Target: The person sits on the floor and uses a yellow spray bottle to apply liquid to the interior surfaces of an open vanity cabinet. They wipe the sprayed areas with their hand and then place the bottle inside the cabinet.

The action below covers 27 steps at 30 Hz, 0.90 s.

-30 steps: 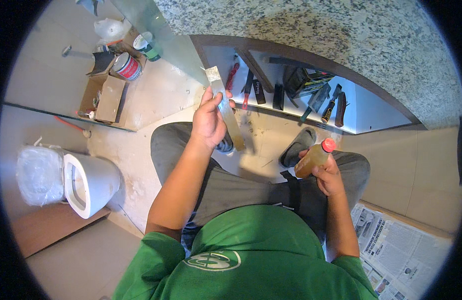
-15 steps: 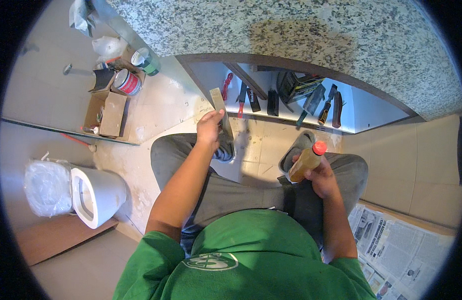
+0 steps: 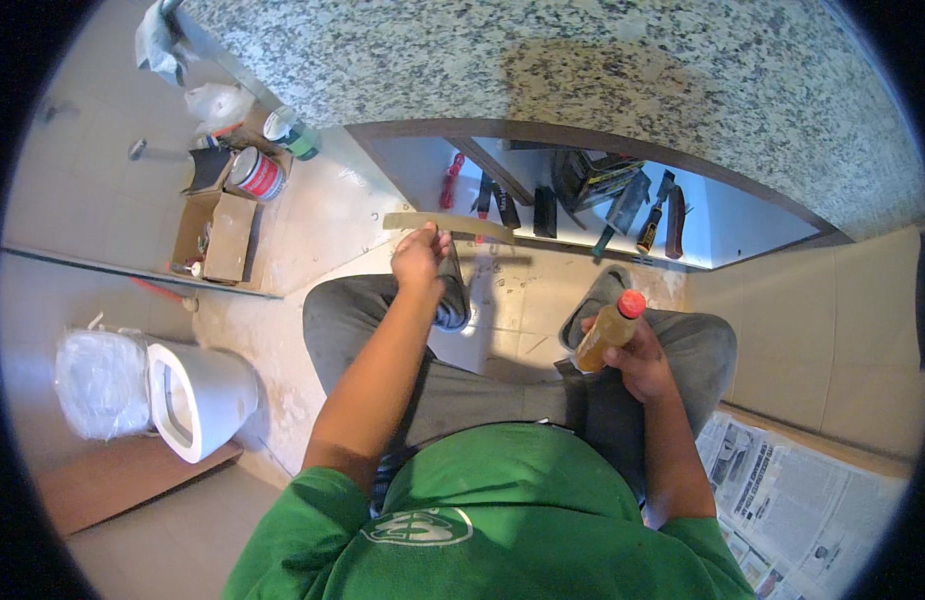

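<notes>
My left hand [image 3: 419, 262] is closed in a pinch on a thin, flat tan strip [image 3: 453, 225], gripping its lower edge. The strip lies crosswise in front of the open cabinet and bows slightly. Over my right thigh, my right hand [image 3: 640, 357] wraps round a clear bottle [image 3: 607, 336] with a red cap [image 3: 632, 304]. Amber-brown liquid shows inside, and the bottle leans with its cap up and to the right. The bottle hides some of my right fingers.
Beyond my feet, the open cabinet [image 3: 748, 225] under a speckled stone counter [image 3: 483, 60] holds chisels, a red-handled tool [image 3: 452, 181] and other hand tools. Leftward are a cardboard box [image 3: 228, 237], a paint can [image 3: 256, 174] and a toilet [image 3: 201, 395]. Newspaper [image 3: 773, 490] lies at the lower right.
The strip has swung from pointing away from me to lying crosswise, with my left hand still on it. The bottle has shifted slightly left and down in my right hand.
</notes>
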Each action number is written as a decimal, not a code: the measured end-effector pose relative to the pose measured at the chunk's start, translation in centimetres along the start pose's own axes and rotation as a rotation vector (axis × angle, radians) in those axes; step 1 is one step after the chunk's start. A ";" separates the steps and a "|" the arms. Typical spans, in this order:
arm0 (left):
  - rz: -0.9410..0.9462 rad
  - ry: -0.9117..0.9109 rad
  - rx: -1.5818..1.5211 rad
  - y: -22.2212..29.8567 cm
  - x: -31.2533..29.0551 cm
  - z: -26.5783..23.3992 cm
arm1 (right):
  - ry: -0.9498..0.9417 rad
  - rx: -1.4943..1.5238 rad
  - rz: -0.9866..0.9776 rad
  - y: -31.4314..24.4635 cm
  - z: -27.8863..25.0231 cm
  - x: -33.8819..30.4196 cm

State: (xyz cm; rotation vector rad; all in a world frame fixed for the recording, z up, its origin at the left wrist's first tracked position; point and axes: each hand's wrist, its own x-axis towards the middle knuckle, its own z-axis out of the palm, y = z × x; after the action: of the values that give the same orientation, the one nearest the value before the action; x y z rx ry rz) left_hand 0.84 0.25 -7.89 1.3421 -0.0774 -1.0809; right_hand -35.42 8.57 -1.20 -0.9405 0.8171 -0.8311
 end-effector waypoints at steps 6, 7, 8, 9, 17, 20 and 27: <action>-0.149 0.164 -0.445 -5.3 4.1 1.5 | 0.012 -0.028 0.007 0.7 -0.3 0.0; -0.171 0.127 -0.496 -6.0 4.9 1.2 | 0.024 -0.010 0.019 0.6 -0.1 0.0; -0.167 0.146 -0.548 -6.5 5.9 1.3 | 0.036 0.009 0.031 0.5 0.0 0.0; -0.167 0.166 -0.598 -6.8 6.5 1.8 | 0.030 -0.001 0.034 0.6 -0.1 0.1; -0.195 0.223 -0.806 -9.8 13.5 4.2 | 0.023 -0.015 0.127 0.3 -0.1 0.5; -0.238 0.238 -0.887 -11.5 15.3 6.0 | 0.021 -0.051 0.108 0.6 -0.6 0.4; -0.423 0.122 -0.709 -14.6 18.9 6.3 | 0.086 -0.101 0.170 -0.2 -0.2 1.1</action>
State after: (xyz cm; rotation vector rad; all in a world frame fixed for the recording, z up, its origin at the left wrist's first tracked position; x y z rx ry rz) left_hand -1.20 -14.64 -27.49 0.7822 0.6513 -1.2139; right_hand -35.19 7.46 -1.30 -0.9148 1.0069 -0.6909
